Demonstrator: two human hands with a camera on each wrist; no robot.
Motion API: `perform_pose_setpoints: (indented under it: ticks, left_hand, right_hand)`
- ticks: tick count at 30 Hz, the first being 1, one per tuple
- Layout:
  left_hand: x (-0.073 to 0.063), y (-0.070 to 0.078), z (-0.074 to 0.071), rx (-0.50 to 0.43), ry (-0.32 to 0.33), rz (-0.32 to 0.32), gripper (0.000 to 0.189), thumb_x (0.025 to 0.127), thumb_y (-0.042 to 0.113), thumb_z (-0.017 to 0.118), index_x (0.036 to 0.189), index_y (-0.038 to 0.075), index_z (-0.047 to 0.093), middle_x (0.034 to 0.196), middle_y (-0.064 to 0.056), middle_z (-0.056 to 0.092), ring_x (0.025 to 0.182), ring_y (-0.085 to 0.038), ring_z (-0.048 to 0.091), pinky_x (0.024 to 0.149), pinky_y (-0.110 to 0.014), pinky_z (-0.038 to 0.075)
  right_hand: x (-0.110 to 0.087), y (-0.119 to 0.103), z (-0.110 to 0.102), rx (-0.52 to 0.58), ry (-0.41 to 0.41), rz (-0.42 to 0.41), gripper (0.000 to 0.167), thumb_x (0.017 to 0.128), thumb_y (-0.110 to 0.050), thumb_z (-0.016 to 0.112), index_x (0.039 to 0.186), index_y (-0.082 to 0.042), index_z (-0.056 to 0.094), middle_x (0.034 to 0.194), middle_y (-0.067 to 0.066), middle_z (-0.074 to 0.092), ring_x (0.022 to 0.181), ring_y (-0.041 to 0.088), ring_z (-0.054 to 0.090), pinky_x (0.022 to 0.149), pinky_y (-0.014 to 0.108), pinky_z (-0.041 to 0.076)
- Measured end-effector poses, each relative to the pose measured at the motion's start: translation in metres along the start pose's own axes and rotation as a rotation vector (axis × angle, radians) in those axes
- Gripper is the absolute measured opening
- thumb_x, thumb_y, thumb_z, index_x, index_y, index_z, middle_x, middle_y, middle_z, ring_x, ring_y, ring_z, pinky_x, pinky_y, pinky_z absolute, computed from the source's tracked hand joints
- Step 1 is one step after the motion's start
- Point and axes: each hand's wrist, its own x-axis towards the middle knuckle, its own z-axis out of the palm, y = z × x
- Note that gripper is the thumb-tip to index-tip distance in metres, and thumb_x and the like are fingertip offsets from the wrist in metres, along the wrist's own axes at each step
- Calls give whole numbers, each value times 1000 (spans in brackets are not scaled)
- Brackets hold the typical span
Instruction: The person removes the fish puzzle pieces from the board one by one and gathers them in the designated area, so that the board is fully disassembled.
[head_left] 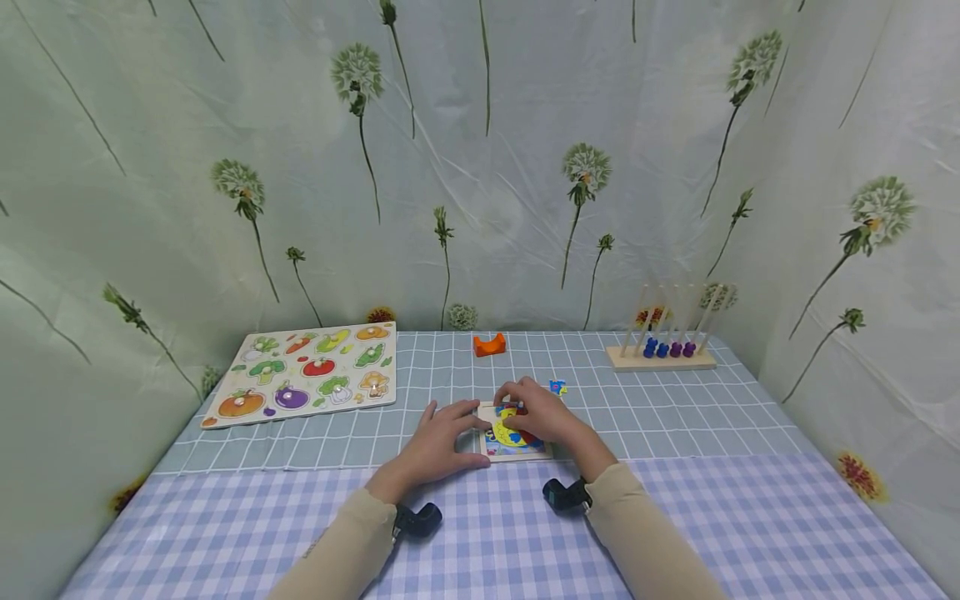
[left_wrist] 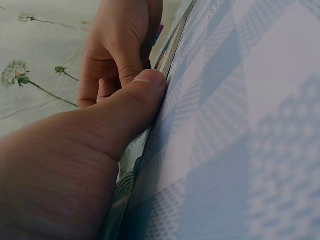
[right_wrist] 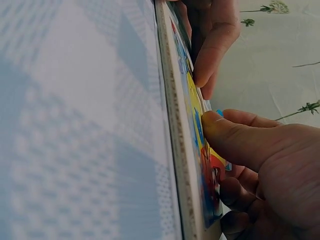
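Note:
A small wooden jigsaw puzzle (head_left: 517,455) with a bright yellow, blue and red picture lies in front of me. My left hand (head_left: 438,442) rests along its left side, thumb by the near corner and fingers spread at the frame. Over the puzzle's right half, my right hand (head_left: 542,411) bends its fingers down and pinches a colourful puzzle piece (right_wrist: 217,159), mostly hidden by the thumb and fingers. The right thumb (right_wrist: 220,125) overlaps the picture in the right wrist view. Beyond that hand lies a loose blue puzzle piece (head_left: 557,387) with yellow and red parts.
A vegetable peg puzzle board (head_left: 307,375) lies at the back left. Towards the back middle is an orange curved block (head_left: 490,345). At the back right stands a wooden peg rack (head_left: 663,360) holding several blue and purple figures. Behind the table hangs a dandelion-print curtain (head_left: 480,167).

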Motion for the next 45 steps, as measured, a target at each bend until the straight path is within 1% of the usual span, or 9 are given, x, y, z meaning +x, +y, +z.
perform_pose_setpoints:
  ticks: [5,10,14,20,23,30,37,41,45]
  left_hand:
    - [1,-1,1,11,-4,-1,52,82,54,76,126,29,68,156,-4,46,148,-29,38,121,-70,9]
    - [1,-2,2,22,-5,2,52,82,54,76,126,29,67,156,-5,46,147,-30,39,121,-71,10]
    - [0,-2,2,19,-6,-3,52,82,54,76,127,30,67,156,-4,46,148,-29,38,121,-70,9]
    - [1,-1,2,12,-1,-3,51,82,52,77,126,29,68,155,-5,46,148,-29,38,121,-70,9]
    - [1,-1,2,11,1,-1,51,82,52,77,126,28,68,155,-5,47,148,-30,38,121,-70,9]
    - [1,-1,2,5,1,-4,51,82,53,76,126,29,68,155,-4,47,148,-30,38,121,-70,9]
    - [0,0,1,2,2,2,51,82,53,76,126,28,68,155,-5,47,147,-31,38,120,-71,10]
    - [0,-1,1,11,-2,-3,51,82,53,76,126,28,68,155,-5,46,148,-30,38,121,-70,9]
    - [0,0,1,19,-6,-10,51,82,54,76,127,29,67,156,-4,46,148,-29,38,121,-70,9]
  right_hand:
    - [0,1,0,6,5,6,34,90,-23,75,121,-24,63,111,3,58,96,19,56,93,41,53]
    - [0,2,0,3,11,7,27,91,-21,74,117,-16,68,111,3,58,97,18,56,96,39,53]
    - [-1,4,-2,-4,15,-23,25,92,-17,72,116,-14,69,107,4,58,94,17,55,93,38,53]
    - [-3,5,-4,15,20,-44,24,93,-15,71,116,-15,68,100,4,56,86,16,52,80,32,50]
    - [-3,4,-4,25,32,-38,24,93,-15,70,117,-18,68,99,3,56,85,16,51,78,30,49]
    - [-2,5,-3,52,43,-22,22,95,-15,67,117,-21,68,99,1,58,86,16,52,81,31,50]
    - [1,10,-3,87,54,-27,21,98,-14,63,118,-16,68,106,3,66,89,16,55,88,36,52]
    - [2,11,-4,131,49,0,23,98,-13,63,120,-16,66,102,3,66,84,16,56,82,34,53]
    - [3,12,-6,229,59,62,27,97,-15,65,123,-18,60,95,4,61,79,17,56,74,28,52]
